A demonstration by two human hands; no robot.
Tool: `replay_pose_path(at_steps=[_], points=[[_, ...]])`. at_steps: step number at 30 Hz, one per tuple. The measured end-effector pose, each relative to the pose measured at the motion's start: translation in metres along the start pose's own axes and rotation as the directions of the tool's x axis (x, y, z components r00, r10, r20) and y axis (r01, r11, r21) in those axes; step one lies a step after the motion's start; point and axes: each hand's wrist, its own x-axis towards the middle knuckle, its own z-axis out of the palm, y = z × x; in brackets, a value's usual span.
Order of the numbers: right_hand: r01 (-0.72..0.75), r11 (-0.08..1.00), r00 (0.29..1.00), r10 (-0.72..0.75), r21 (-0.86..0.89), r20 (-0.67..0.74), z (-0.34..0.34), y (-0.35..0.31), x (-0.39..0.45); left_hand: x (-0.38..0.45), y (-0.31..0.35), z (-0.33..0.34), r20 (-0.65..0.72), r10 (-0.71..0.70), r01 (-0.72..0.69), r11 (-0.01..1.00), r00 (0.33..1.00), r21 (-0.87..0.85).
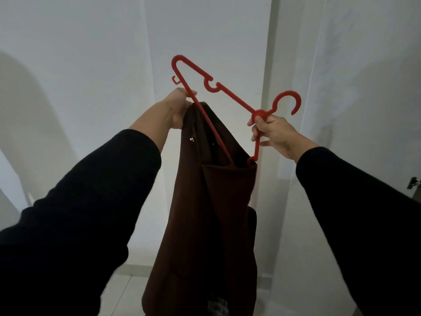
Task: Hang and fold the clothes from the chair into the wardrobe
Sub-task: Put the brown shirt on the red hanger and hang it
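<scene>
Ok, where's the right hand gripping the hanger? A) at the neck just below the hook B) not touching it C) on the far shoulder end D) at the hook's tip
A: the right hand pinches the red hanger at its neck under the hook, while the left hand holds the garment at the bar.

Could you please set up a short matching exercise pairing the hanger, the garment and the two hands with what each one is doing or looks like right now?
Column one:
1. red hanger
2. dark brown garment
3. left hand
4. right hand

Column two:
a. pinches the hanger just below its hook
b. grips the garment's top edge
c. tilted, one end tucked inside the cloth
d. hangs down between the sleeves

Pairs: 1-c, 2-d, 3-b, 4-a
</scene>
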Motion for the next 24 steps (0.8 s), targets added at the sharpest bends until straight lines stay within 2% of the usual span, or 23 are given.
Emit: replay_pose_path(at_steps=[4,7,9,11,15,20,24], points=[[0.062,0.938,0.998,-0.061,0.340,-0.015,0.012,-0.003,0.001,-0.005,0.003,0.016,0.078,0.045,-0.049,0.997,0.996,0.059],[0.087,0.905,0.996,-0.080,0.417,-0.033,0.018,-0.006,-0.001,0.000,0.002,0.018,0.080,0.072,-0.077,0.996,0.994,0.054],[0.075,0.934,0.997,-0.077,0.350,-0.007,0.021,-0.005,-0.003,0.003,0.000,0.016,0.085,0.079,-0.081,0.996,0.993,0.027],[0.033,0.979,0.999,-0.037,0.202,0.018,0.023,-0.001,-0.007,0.004,-0.002,0.012,0.068,0.093,-0.091,0.995,0.993,-0.034],[-0.083,0.994,0.996,0.081,-0.068,-0.026,0.021,0.017,-0.019,0.002,0.009,-0.008,0.022,0.168,-0.164,0.977,0.986,-0.135],[-0.100,0.982,0.991,0.084,-0.157,-0.106,0.011,0.023,-0.025,-0.011,0.016,-0.019,0.081,0.122,-0.130,0.986,0.989,0.105],[-0.080,0.976,0.988,0.052,-0.202,-0.143,0.000,0.013,-0.024,-0.011,0.004,-0.029,0.079,0.032,-0.041,0.992,0.996,0.120]])
